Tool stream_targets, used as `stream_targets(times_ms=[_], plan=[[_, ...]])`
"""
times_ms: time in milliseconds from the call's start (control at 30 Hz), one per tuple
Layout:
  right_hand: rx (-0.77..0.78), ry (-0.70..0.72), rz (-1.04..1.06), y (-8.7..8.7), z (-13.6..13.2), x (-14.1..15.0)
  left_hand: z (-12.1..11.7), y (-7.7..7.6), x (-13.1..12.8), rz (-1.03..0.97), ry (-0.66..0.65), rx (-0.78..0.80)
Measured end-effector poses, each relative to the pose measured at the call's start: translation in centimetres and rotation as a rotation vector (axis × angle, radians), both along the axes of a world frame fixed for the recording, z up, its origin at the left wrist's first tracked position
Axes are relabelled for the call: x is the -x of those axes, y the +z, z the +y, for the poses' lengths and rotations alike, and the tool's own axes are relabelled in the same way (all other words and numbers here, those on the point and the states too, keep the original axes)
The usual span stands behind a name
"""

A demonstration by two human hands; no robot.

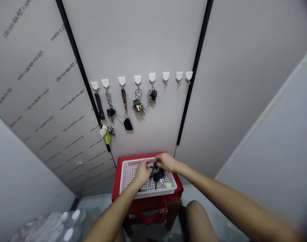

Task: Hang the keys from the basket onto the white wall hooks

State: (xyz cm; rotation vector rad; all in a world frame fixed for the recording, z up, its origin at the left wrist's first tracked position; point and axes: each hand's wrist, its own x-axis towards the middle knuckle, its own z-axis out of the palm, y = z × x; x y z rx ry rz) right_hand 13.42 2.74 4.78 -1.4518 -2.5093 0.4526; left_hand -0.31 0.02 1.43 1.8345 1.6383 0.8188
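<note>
Both hands are inside a white plastic basket with a perforated bottom. A dark bunch of keys with metal rings and blades lies in its right half. My left hand comes at the bunch from the left, its thumb and fingers closed on the edge of it. From the right, my right hand curls its fingers down on the top of the same keys. Its fingertips are partly hidden. A small yellow piece lies in the basket's front right corner.
The basket stands on a red-covered stool. Several white hooks run along the wall; key sets such as a black fob and a green tag hang from the left ones. Wrapped bottles stand at lower left.
</note>
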Motion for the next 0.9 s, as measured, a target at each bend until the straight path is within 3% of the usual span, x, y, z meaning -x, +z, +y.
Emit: stream_targets(times_ms=[100, 233, 433, 533, 633, 733, 900], plan=[[-0.040, 0.062, -0.148, -2.5, -1.0, 0.4, -0.4, -2.0, 0.0, 0.252, -0.051, -0.031], [-0.086, 0.057, -0.167, -3.6, -1.5, 1.3, -0.4, -2.2, 0.3, 0.397, -0.078, -0.042], [-0.069, 0.096, -0.195, -3.8, -1.2, 1.8, -0.2, -2.4, 1.2, 0.366, -0.039, 0.093], [-0.056, 0.071, -0.158, -3.6, -1.1, 1.7, 0.0, -2.2, 1.8, 0.223, -0.003, 0.115], [-0.048, 0.069, 0.008, -3.4, -1.2, 1.9, 0.5, -1.1, 2.3, -0.076, -0.021, 0.132], [0.005, 0.107, 0.196, -3.2, -1.2, 2.2, 1.1, 1.1, 2.5, -0.335, -0.077, 0.138], [0.231, 0.110, 0.509, -2.1, -1.0, 2.8, 1.8, 4.4, 3.0, -0.509, -0.129, 0.137]])
